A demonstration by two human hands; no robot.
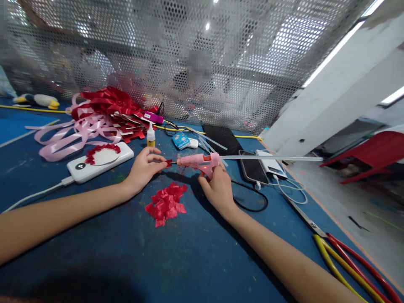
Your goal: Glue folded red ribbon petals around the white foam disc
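Note:
My right hand (pixel 221 189) is wrapped round the handle of a pink hot glue gun (pixel 197 160), whose small light glows red. A long clear glue stick (pixel 271 158) sticks out of its back end. Between finger and thumb, my left hand (pixel 143 168) pinches a small red ribbon piece (pixel 169 163) at the gun's nozzle; whether they touch I cannot tell. Below lies a pile of red ribbon pieces (pixel 166 204). At the left, a white disc (pixel 104 156) edged partly with red ribbon rests on a white power bank or phone (pixel 123 155).
Red ribbon (pixel 109 103) and pink ribbon (pixel 71 139) lie heaped at the back left, near a small glue bottle (pixel 150 135). A dark-screened phone (pixel 253 167) and white power bank (pixel 271 165) with cables sit right. Large scissors (pixel 318 233) lie along the right edge. Perforated metal mesh (pixel 151 54) stands behind.

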